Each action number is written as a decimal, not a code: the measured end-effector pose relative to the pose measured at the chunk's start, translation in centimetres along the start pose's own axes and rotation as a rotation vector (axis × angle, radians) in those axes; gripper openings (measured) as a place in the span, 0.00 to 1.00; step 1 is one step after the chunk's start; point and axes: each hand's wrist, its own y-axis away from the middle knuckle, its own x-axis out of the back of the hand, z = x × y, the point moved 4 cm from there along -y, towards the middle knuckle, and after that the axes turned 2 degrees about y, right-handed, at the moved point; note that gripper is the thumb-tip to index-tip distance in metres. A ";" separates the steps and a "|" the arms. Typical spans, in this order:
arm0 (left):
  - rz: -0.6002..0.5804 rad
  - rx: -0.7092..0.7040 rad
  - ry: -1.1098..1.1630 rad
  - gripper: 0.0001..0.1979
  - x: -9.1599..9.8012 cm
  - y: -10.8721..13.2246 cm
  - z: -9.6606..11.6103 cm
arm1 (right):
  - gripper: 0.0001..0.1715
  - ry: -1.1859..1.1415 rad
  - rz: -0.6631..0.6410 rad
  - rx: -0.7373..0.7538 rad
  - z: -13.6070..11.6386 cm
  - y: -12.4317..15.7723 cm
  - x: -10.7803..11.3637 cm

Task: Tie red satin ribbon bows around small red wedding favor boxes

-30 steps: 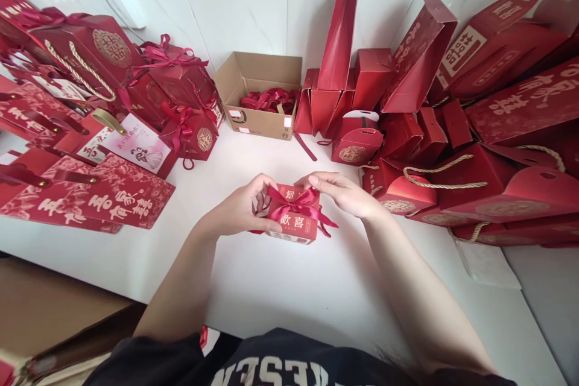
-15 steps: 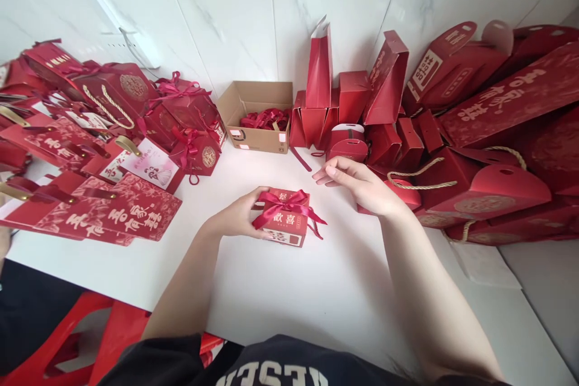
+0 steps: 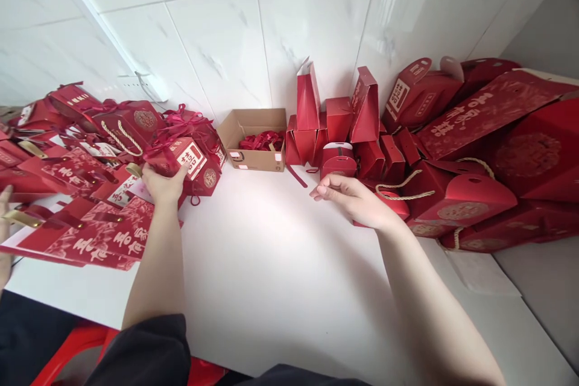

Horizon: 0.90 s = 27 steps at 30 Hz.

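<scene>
Above a white table (image 3: pixel 253 271) by tiled wall (image 3: pixel 217 36), left hand (image 3: pixel 163 186) around red box (image 3: pixel 183 155), right hand (image 3: pixel 353 198) free.

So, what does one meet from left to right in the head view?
Another person's hand, left hand holding a red gift box, cardboard box with ribbons, right hand, large round-emblem red box.

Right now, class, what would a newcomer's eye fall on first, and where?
Red packages crowd both sides of the white table. At left, the left hand holds a ribboned box beside other boxes; the right hand hovers empty. Between the groups, near the tiled wall, stands a cardboard box of red ribbon.
</scene>
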 end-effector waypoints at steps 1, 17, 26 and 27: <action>0.124 0.059 -0.020 0.30 0.2 -0.2 -0.6 | 0.18 0.018 0.002 0.000 0.0 0.0 0.0; 0.000 -0.259 -0.342 0.23 -13.6 -1.2 8.7 | 0.13 0.517 0.019 -0.084 -3.0 3.0 2.5; -0.356 -0.419 0.107 0.21 -25.1 1.0 19.2 | 0.12 0.777 0.649 -0.190 -7.9 10.6 8.3; -0.379 -0.422 0.093 0.22 -26.2 1.3 20.3 | 0.13 0.777 0.669 -0.197 -8.1 11.0 8.5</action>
